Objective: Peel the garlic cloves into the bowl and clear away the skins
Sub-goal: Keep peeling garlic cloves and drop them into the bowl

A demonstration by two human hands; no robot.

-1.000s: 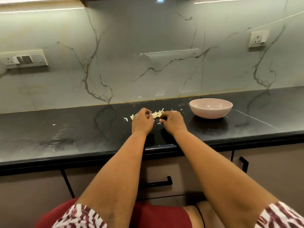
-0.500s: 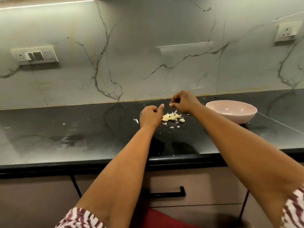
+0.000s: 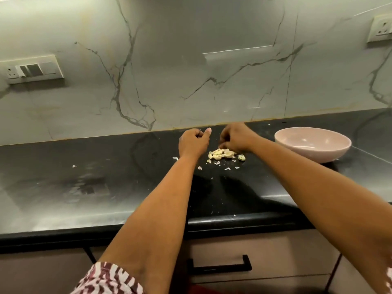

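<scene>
Garlic pile lay mid-desk, toward back edge. Right hand curled, fingertips on pile; left hand fisted just beside, contents unclear. Pink bowl rightward. No readable writing.

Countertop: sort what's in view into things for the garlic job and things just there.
For the job: garlic pile, pink bowl, loose skin bits, left hand, right hand.

Just there: switch plate, wall socket, drawer handle.
</scene>
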